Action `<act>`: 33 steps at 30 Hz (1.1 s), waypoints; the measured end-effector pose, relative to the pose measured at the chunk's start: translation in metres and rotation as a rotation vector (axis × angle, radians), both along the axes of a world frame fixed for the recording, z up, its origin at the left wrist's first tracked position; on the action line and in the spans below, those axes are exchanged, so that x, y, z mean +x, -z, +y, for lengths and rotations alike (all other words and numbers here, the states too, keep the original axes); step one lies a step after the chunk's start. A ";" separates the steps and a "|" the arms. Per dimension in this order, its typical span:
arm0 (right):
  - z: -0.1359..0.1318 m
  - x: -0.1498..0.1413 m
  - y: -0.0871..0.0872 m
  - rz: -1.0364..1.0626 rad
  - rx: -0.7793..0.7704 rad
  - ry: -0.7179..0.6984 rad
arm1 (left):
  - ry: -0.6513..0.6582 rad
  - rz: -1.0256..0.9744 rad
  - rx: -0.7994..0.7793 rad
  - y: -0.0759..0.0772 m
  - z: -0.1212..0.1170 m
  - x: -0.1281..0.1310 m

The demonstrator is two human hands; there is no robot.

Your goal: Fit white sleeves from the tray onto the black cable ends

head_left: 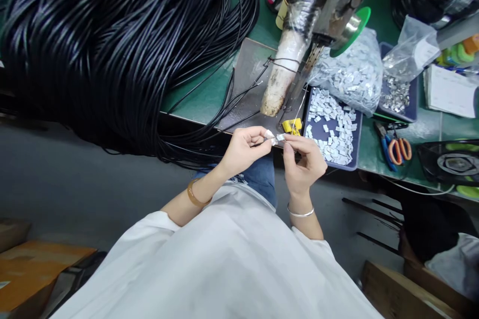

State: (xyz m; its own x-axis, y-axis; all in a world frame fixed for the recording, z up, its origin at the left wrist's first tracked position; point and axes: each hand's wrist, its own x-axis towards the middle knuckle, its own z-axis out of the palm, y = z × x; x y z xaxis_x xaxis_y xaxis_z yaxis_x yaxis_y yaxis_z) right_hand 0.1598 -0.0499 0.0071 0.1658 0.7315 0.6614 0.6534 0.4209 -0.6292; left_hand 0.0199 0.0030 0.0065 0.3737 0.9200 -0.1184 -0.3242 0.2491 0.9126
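My left hand (249,148) is closed in a pinch at the table's front edge, on something small and partly metallic that I cannot make out. A bit of white shows at its fingertip. My right hand (305,162), almost touching it, pinches a small pale rectangular piece (280,137) between thumb and fingers. The piece resembles those in the blue tray (311,152) just to the right. Behind my fingers lies a yellow object (292,126). Black cables (220,119) run toward my left hand, but their ends there are hidden.
A large heap of black cable (123,50) covers the left. A duct nozzle (280,77) hangs ahead, near a green solder-wire spool (352,32). Right of it are a bag of pale pieces (352,70), a metal-parts tray (409,109), blue-handled pliers (385,144) and orange-handled scissors (399,150).
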 end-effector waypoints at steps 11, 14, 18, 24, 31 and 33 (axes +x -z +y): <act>0.001 0.008 -0.007 0.069 -0.299 -0.125 | -0.025 0.171 0.223 0.011 -0.008 -0.003; 0.002 0.011 -0.006 0.215 -0.430 -0.221 | -0.061 0.283 0.384 0.010 -0.012 -0.002; 0.002 0.012 -0.007 0.230 -0.295 -0.064 | -0.066 0.289 0.298 0.006 -0.013 0.001; -0.003 0.003 -0.005 -0.150 0.057 0.020 | -0.037 0.110 0.080 0.001 -0.004 0.002; 0.002 0.003 0.007 0.054 -0.029 0.003 | -0.044 -0.019 -0.002 0.005 0.003 -0.001; 0.004 0.005 0.008 0.002 -0.026 -0.008 | -0.043 -0.024 -0.012 0.007 0.004 -0.001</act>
State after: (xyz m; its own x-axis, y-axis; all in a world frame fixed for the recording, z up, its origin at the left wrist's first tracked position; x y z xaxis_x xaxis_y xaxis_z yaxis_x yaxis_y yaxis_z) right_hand 0.1645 -0.0462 -0.0005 0.1609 0.7500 0.6415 0.6486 0.4096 -0.6416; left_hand 0.0192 0.0075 -0.0004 0.3371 0.9336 -0.1212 -0.3561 0.2456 0.9016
